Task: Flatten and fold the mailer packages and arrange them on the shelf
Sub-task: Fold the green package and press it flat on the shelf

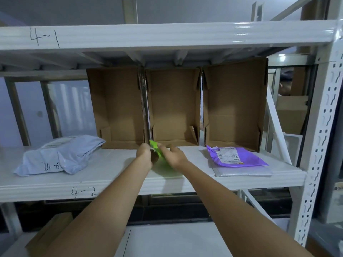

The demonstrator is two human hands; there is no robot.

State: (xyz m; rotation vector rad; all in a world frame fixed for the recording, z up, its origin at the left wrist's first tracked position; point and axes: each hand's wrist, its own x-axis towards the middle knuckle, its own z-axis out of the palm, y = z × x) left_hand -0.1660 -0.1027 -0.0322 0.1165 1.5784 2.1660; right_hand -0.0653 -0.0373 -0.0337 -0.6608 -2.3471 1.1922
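At the centre of the frame, the left hand (144, 154) and right hand (173, 155) each hold a grip pinching a bright green plastic mailer (156, 150) on the white metal shelf (111, 169), whose front edge reads "4-2"; the beam above reads "4-1". At lower left, a pale blue crumpled mailer (59, 157) is marked "24-6". At right, a purple labelled mailer (235, 156) lies on a flat silver-grey mailer (243, 172). Three open brown cardboard boxes (174, 106) stand behind.

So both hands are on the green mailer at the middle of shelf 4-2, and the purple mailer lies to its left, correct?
Not quite. In the head view the purple mailer lies to the right of the green mailer, not the left. Both the left hand and the right hand are on the green one, mid-shelf.
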